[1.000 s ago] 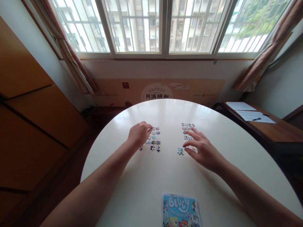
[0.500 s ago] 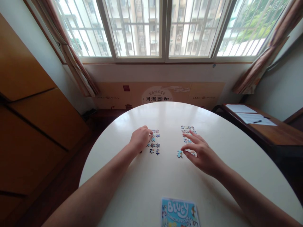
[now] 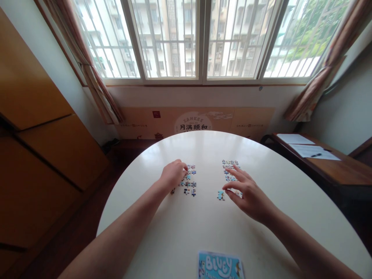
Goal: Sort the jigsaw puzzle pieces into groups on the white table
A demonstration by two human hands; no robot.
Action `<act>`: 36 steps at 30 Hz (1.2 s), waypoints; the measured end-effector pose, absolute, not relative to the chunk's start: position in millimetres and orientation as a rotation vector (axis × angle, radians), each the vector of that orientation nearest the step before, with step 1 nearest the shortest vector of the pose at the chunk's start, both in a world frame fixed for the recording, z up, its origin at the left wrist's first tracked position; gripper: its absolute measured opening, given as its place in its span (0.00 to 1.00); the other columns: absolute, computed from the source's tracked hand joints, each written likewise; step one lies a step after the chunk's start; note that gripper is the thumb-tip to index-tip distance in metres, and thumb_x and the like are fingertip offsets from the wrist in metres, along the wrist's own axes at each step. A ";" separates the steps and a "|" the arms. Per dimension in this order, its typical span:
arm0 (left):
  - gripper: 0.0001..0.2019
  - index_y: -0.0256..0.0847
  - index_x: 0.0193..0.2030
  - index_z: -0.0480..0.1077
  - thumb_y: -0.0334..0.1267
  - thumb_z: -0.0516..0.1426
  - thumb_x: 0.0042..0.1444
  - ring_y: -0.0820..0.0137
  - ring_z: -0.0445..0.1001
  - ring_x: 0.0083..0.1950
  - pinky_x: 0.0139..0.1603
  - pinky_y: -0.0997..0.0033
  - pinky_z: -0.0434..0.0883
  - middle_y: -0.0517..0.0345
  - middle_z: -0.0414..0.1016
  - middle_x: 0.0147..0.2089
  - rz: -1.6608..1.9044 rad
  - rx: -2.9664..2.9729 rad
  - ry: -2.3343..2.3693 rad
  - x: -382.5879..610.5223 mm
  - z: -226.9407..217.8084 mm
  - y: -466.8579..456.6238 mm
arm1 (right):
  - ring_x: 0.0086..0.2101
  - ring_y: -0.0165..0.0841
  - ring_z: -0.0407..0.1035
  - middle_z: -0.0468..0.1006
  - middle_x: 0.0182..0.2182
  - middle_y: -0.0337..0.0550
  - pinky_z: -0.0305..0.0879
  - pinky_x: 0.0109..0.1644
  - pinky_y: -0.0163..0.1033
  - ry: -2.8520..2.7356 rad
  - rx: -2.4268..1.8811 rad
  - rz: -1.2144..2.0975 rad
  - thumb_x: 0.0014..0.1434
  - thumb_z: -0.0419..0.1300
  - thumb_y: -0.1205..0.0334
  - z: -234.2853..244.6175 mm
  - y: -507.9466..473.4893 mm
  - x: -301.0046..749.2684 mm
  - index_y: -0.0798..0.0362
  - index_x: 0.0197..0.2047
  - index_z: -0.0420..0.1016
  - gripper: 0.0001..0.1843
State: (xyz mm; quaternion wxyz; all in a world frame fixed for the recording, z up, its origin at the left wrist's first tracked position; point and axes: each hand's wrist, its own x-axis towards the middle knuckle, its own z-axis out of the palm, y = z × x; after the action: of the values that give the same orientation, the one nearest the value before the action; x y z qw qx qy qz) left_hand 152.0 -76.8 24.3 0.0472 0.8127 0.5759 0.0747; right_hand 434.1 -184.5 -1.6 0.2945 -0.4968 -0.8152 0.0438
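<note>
My left hand (image 3: 173, 174) rests over the left group of jigsaw puzzle pieces (image 3: 190, 185), covering part of it. Its fingers are curled down and drawn together; whatever sits under the fingertips is hidden. My right hand (image 3: 247, 191) hovers over the right group of puzzle pieces (image 3: 230, 162), fingers spread and nothing visibly held. The tips of its thumb and index finger come close to a light-blue puzzle piece (image 3: 221, 195) at the near end of that group, though I cannot tell whether they touch it. Some pieces under this palm are hidden too.
A blue Bluey booklet or box (image 3: 220, 266) lies at the near edge of the round white table (image 3: 162, 240). To the right stands a wooden side table (image 3: 345, 170) bearing paper sheets (image 3: 315, 152) and pens. Beyond are a printed cardboard panel (image 3: 221, 126) and barred windows.
The view has tilted up slightly, so everything sits a little lower and less of the Bluey booklet shows. Both hands stay nearly where they were over the pieces.
</note>
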 end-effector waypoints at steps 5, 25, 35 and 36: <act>0.08 0.45 0.41 0.80 0.37 0.59 0.59 0.61 0.76 0.48 0.48 0.66 0.70 0.53 0.77 0.47 0.244 2.458 1.747 150.1 22.0 -72.2 | 0.69 0.55 0.52 0.68 0.65 0.51 0.53 0.67 0.71 -2.171 -1.344 0.139 0.63 0.59 0.65 -2.0 -184.7 433.0 0.47 0.40 0.83 0.10; 0.08 0.42 0.38 0.79 0.37 0.57 0.60 0.63 0.77 0.45 0.46 0.67 0.71 0.53 0.80 0.44 0.400 2.384 1.644 138.2 32.1 -70.1 | 0.70 0.54 0.50 0.66 0.66 0.53 0.53 0.67 0.71 -2.174 -1.346 0.112 0.64 0.58 0.64 2.2 -187.3 431.8 0.47 0.40 0.83 0.10; 0.13 0.43 0.51 0.79 0.37 0.57 0.63 0.58 0.71 0.55 0.58 0.62 0.68 0.50 0.76 0.49 0.546 2.492 1.818 143.0 17.5 -68.6 | 0.69 0.55 0.51 0.66 0.67 0.52 0.54 0.67 0.72 -2.165 -1.333 0.136 0.63 0.59 0.65 2.8 -187.3 429.9 0.47 0.39 0.83 0.10; 0.14 0.44 0.52 0.79 0.37 0.57 0.63 0.58 0.70 0.56 0.59 0.61 0.67 0.50 0.76 0.51 0.532 2.495 1.820 144.7 15.1 -67.7 | 0.69 0.55 0.51 0.66 0.66 0.52 0.54 0.66 0.72 -2.164 -1.329 0.136 0.63 0.59 0.65 2.9 -187.5 429.6 0.47 0.39 0.83 0.10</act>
State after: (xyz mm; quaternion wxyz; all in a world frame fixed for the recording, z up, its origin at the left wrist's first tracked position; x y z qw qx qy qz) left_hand 144.7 -67.7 15.1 0.0038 0.7962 0.5807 0.1699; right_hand 429.6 -187.5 2.9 0.2947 -0.4995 -0.8131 0.0511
